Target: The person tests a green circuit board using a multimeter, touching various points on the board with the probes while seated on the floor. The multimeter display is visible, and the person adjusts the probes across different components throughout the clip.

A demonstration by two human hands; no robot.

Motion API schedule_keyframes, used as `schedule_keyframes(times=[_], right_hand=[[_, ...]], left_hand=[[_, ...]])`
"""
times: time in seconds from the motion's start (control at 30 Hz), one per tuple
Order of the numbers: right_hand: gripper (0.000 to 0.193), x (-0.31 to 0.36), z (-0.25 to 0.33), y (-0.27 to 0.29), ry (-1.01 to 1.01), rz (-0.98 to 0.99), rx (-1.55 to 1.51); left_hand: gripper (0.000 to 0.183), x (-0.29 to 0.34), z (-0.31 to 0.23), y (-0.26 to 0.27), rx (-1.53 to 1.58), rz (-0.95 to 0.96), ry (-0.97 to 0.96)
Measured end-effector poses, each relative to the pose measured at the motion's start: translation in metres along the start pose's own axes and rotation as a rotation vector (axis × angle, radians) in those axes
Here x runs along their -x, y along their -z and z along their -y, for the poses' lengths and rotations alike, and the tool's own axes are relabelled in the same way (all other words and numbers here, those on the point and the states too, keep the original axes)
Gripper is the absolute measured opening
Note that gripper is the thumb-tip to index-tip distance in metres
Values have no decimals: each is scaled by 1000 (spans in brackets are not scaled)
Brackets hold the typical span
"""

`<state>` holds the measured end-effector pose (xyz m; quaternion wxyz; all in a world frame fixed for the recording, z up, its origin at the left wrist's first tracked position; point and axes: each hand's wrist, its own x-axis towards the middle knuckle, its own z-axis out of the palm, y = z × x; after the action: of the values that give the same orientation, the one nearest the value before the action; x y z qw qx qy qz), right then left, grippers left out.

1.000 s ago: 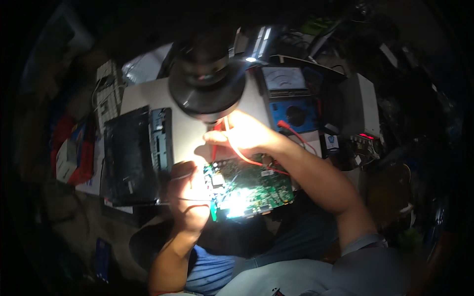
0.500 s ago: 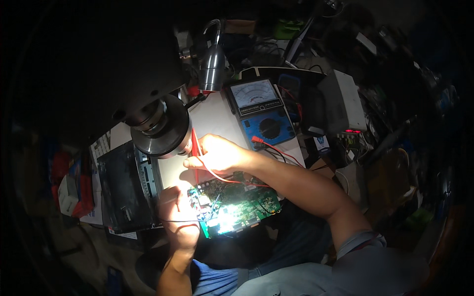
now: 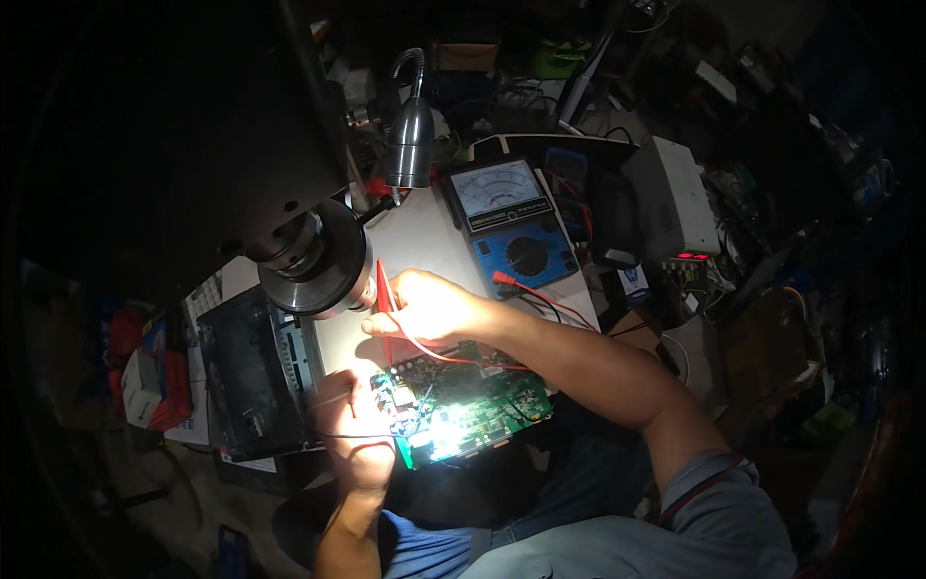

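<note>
A green circuit board (image 3: 502, 400) lies under a bright patch of light in front of my lap. My left hand (image 3: 355, 425) has its fingers closed at the board's left edge; a thin dark wire crosses this hand. In my closed right hand (image 3: 434, 307) is a red test probe (image 3: 387, 289), held upright above the board's upper left part. Its tip comes down near the board's far edge; whether it touches cannot be made out. A red wire (image 3: 434, 355) trails rightward from this hand across the board.
A black microscope head (image 3: 318, 261) hangs just left of my right hand, beside a metal gooseneck lamp (image 3: 410, 145). Beyond my right forearm lies a blue analog multimeter (image 3: 511, 217). A grey box with red lights (image 3: 670, 198) stands farther right. A dark laptop casing (image 3: 251, 372) lies left.
The whole view has shifted slightly, showing the microscope and lamp a little lower. Both hands keep nearly the same places at the board, and the red probe stays upright.
</note>
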<state>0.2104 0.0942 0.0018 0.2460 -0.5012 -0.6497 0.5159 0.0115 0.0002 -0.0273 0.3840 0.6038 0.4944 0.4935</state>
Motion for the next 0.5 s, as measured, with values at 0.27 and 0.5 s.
schedule_keyframes(times=[0.27, 0.5], right_hand=[[45, 0, 3, -1, 18, -6, 14], [45, 4, 5, 3, 3, 0, 1]], left_hand=[[18, 1, 3, -1, 47, -29, 14], [17, 4, 14, 3, 12, 17, 10]])
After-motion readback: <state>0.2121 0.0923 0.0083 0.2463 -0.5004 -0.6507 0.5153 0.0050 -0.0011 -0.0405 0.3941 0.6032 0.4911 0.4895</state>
